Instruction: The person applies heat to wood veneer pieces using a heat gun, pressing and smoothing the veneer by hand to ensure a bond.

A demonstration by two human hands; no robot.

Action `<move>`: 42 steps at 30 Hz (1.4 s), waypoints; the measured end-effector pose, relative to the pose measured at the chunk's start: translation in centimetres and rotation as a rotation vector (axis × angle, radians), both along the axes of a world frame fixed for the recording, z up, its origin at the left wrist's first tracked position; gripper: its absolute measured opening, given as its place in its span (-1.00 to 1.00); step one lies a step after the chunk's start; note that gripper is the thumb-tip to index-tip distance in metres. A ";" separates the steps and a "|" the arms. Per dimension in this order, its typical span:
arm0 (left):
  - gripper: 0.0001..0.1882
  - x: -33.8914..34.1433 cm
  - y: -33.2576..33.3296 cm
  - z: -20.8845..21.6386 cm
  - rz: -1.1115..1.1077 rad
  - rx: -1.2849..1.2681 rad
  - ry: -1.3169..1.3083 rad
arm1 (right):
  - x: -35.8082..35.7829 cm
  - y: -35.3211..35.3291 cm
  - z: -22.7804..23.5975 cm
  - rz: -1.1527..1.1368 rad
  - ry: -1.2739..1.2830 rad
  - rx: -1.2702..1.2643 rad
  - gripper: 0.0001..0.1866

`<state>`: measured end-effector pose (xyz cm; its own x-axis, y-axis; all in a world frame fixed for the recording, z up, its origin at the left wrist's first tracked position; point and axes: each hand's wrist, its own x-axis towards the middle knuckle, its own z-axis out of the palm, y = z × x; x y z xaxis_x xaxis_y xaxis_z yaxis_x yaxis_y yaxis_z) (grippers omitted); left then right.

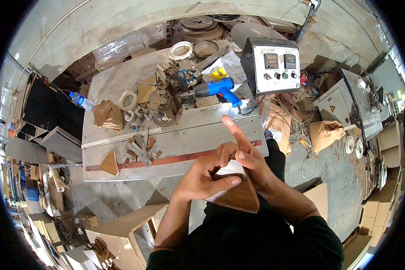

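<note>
Close to my body, a small brown wooden board (234,196) with a pale, shiny patch on its upper part is held tilted between my hands. My left hand (203,176) grips it from the left, the thumb lying across its face and the fingers curled over the far edge. Against the board's right edge rests my right hand (252,163), its index finger stretched out toward the bench and its thumb bent in; its remaining fingers are partly hidden. Beyond them stands a grey metal worktable (184,153) with a reddish strip along its near side.
On the worktable are a blue heat gun (213,88), a stack of wooden pieces (108,114), a tape roll (128,100), loose offcuts (141,148) and a triangular wooden piece (109,163). A control box (276,67) stands at the back right. An open carton (126,229) sits lower left.
</note>
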<state>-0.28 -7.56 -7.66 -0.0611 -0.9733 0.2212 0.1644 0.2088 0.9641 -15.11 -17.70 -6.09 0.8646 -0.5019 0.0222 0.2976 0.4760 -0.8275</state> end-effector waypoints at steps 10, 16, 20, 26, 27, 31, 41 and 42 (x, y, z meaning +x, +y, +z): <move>-0.68 0.2 0.0 1.7 0.178 0.031 -0.196 | 0.5 -0.6 -1.0 -0.142 -0.057 -0.066 0.01; -0.63 1.3 0.2 1.5 0.497 -0.333 -0.756 | -2.0 -3.0 -1.8 -0.484 0.426 -0.351 -0.10; -0.62 0.7 -0.1 1.8 0.701 -0.641 -1.097 | -2.4 -2.3 -1.3 -0.311 0.234 0.070 -0.04; -0.39 0.0 0.0 1.8 0.686 -0.612 -1.320 | -1.1 -2.1 0.2 -0.266 0.144 0.067 0.01; -0.22 -0.1 0.1 1.5 0.745 -0.552 -1.201 | -0.6 -2.1 0.7 -0.305 0.128 0.037 0.01; 0.37 -0.6 0.6 -0.7 0.860 -0.307 -0.719 | 0.4 -2.7 1.2 -0.380 0.050 -0.085 0.06; -0.49 -2.3 -2.2 3.0 0.825 0.089 0.418 | 1.7 -2.4 3.2 -0.207 -0.048 -0.265 0.15; -0.49 -2.4 -2.6 3.2 0.824 0.057 0.448 | 1.7 -2.4 3.3 -0.207 -0.080 -0.273 0.15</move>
<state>-2.65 -10.16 -4.50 0.7314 -0.6819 0.0081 0.3440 0.3791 0.8590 -13.37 -20.13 -2.75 0.7355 -0.6323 0.2434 0.4335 0.1630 -0.8863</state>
